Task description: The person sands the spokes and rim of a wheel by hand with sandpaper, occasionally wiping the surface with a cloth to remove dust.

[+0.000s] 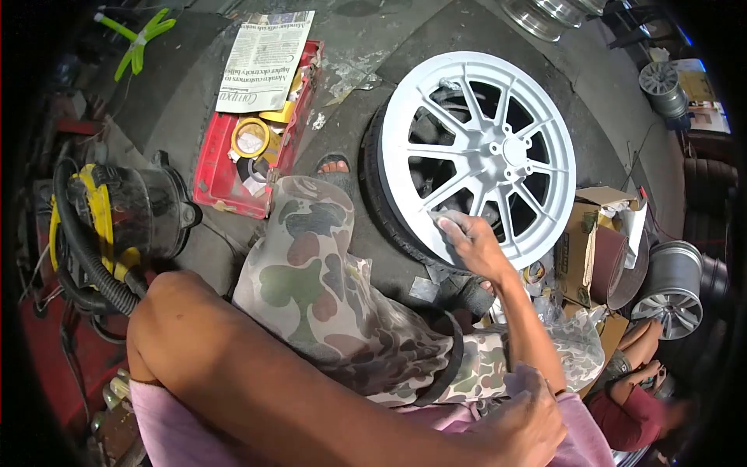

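My right hand (471, 243) presses on the lower left rim of a white-coated car wheel (475, 156), its fingers dusted pale. Under the fingertips is a small grey piece (440, 215) that looks like sandpaper. The wheel leans tilted on a black tyre (381, 194), spokes facing up. Near the bottom, my left hand (529, 424) is closed beside my right forearm, over my lap. Its fingertips are greyish with dust, and whatever they may hold is hidden.
A red toolbox (226, 171) with tape rolls (250, 138) and newspaper (264, 62) stands left of the wheel. A black-yellow vacuum (124, 210) is farther left. On the right are a cardboard box (577, 249), silver rims (669, 288) and a seated person (626, 409).
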### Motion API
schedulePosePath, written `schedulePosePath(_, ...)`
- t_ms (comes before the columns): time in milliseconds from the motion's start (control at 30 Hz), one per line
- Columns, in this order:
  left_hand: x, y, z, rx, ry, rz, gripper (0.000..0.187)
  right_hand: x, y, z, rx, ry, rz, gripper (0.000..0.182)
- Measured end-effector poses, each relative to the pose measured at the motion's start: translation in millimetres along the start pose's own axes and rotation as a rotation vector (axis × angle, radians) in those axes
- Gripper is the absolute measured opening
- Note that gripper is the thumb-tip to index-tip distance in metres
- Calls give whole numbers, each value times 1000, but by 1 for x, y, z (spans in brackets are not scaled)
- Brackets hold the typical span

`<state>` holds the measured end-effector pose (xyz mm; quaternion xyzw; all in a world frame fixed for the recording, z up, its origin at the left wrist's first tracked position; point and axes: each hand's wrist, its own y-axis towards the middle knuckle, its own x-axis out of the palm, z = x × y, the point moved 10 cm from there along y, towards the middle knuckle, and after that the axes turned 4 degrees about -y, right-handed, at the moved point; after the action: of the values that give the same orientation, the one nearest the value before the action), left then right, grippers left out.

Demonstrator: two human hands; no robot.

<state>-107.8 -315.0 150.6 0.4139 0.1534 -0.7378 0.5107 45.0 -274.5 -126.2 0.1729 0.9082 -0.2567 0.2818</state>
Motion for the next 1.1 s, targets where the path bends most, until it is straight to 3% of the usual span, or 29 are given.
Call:
schedulePosePath(33,-1,0,0,-2,1,5,22,-7,-4,-4,-14,-70,-92,31)
schedulePosePath(67,-1,0,0,-6,6,19,22,-8,-12,9,132,8,-224,31)
schedulePosePath(167,-9,1,-1,-3,-24,91,22,-25,-28,22,195,-66,-312,29)
schedulePosePath(267,-17,3,-2,9,-57,152,21,-8,-11,1,102,-139,-241,28)
schedulePosePath(300,-19,4,-2,13,-68,171,21,-2,-1,-4,-9,-126,-111,27)
schedulePosePath(400,-26,4,-4,16,-93,225,20,-7,1,-24,-43,-201,12,27)
schedulePosePath(500,-32,4,-6,29,-116,273,20,-28,-32,-6,89,-283,-201,28)
schedulePosePath(633,-38,5,-6,38,-141,326,19,-55,-54,4,48,-176,-257,25)
schedulePosePath(700,-41,5,-8,39,-162,347,19,-91,-52,1,-40,-380,49,21)
schedulePosePath(733,-41,7,-5,44,-197,360,19,-92,-53,9,-38,-379,52,21)
schedulePosePath(800,-44,8,-6,48,-129,338,15,-67,-57,45,62,-778,-176,20)
schedulePosePath(833,-44,8,-7,37,-62,321,12,-58,-57,35,-43,-670,-92,21)
schedulePosePath(933,-38,12,-1,67,-112,265,10,-32,-54,29,-112,-733,-87,18)
schedulePosePath(1000,-40,11,0,83,-122,289,10,-47,-53,25,-20,-501,-142,17)
schedulePosePath(1067,-39,12,1,90,-134,325,10,-70,-61,43,-28,-818,-193,19)
schedulePosePath(1100,-22,18,3,66,-111,200,10,-83,-60,47,-17,-973,-154,21)
